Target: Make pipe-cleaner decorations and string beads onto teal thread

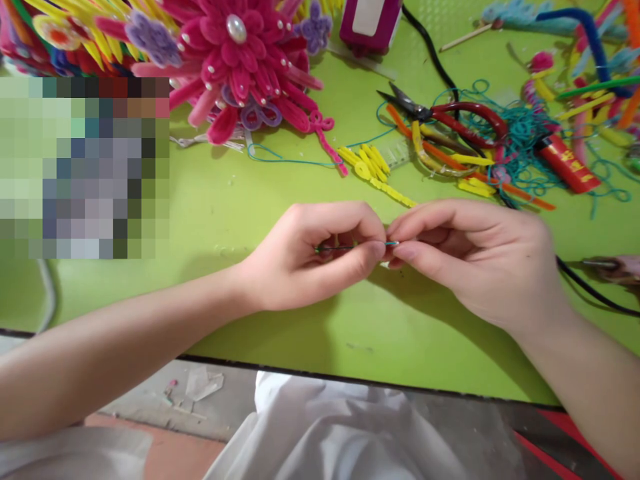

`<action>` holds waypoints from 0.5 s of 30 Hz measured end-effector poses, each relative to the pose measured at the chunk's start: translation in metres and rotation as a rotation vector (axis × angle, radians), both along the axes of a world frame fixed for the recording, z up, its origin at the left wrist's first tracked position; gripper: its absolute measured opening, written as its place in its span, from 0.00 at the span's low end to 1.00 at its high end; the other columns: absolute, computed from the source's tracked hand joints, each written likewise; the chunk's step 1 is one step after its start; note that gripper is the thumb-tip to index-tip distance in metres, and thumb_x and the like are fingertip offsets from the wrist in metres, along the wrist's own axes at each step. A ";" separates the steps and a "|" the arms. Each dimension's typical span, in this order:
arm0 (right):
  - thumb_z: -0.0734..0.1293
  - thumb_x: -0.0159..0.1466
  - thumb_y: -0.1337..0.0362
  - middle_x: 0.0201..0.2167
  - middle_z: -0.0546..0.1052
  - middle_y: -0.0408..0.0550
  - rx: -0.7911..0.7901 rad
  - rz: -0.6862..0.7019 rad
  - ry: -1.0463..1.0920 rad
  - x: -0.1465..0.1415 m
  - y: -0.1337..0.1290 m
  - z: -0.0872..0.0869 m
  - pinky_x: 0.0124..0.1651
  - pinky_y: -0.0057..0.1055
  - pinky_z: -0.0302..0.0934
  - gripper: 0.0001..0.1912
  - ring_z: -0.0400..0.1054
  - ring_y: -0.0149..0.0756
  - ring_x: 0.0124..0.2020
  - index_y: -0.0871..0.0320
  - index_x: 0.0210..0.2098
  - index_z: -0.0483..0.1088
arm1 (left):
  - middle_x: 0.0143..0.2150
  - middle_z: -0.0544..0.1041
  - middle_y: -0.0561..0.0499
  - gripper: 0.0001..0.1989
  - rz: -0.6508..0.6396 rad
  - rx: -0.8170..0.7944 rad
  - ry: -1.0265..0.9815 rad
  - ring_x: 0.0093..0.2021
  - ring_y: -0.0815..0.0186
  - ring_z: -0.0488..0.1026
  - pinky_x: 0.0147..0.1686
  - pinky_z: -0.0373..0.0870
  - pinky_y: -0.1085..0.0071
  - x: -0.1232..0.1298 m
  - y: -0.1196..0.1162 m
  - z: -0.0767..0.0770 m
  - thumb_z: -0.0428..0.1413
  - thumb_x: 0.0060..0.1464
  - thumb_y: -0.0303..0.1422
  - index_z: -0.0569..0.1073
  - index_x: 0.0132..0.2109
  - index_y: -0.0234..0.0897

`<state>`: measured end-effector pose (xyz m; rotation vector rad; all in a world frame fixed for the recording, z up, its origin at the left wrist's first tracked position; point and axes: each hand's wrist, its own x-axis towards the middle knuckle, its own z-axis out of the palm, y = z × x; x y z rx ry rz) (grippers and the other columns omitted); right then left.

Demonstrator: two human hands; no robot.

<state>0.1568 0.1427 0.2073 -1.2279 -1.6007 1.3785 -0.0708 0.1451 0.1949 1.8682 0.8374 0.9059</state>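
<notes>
Over the green table (210,233), my two hands meet with their fingertips almost touching. My left hand (320,253) is closed, thumb against forefinger, on a thin dark wire-like stem (343,248) that runs across its palm. A short teal thread end (392,243) shows between the hands. My right hand (480,247) pinches the far end of that teal piece between thumb and forefinger. Whether the thread is wound on the stem is too small to tell. Just beyond the fingertips lies a yellow pipe-cleaner piece (385,190).
A large pink pipe-cleaner flower (240,60) stands at the back left. Red-handled scissors (450,120) lie on tangled teal thread (525,133), beside a red tube-like object (570,163). A black cable (590,293) passes on the right, near a pointed tool (615,267).
</notes>
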 end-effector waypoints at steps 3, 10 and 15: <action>0.78 0.64 0.60 0.36 0.84 0.45 -0.013 0.040 0.021 0.000 0.001 0.000 0.41 0.31 0.79 0.04 0.79 0.35 0.34 0.53 0.37 0.83 | 0.30 0.79 0.51 0.09 -0.008 -0.024 -0.009 0.27 0.71 0.72 0.25 0.69 0.75 0.001 0.000 0.000 0.57 0.70 0.33 0.78 0.38 0.38; 0.78 0.65 0.69 0.36 0.84 0.39 -0.037 0.110 0.118 0.002 0.001 -0.001 0.45 0.23 0.78 0.07 0.81 0.29 0.37 0.50 0.39 0.83 | 0.32 0.80 0.51 0.09 -0.023 -0.027 -0.036 0.29 0.71 0.74 0.28 0.71 0.74 0.001 0.000 0.000 0.57 0.69 0.31 0.77 0.38 0.37; 0.79 0.64 0.67 0.35 0.83 0.41 -0.101 0.130 0.131 0.001 0.003 0.001 0.45 0.25 0.78 0.05 0.81 0.32 0.37 0.51 0.38 0.81 | 0.32 0.81 0.51 0.09 -0.029 -0.012 -0.024 0.28 0.71 0.74 0.26 0.69 0.74 0.001 0.001 0.001 0.57 0.69 0.31 0.77 0.37 0.37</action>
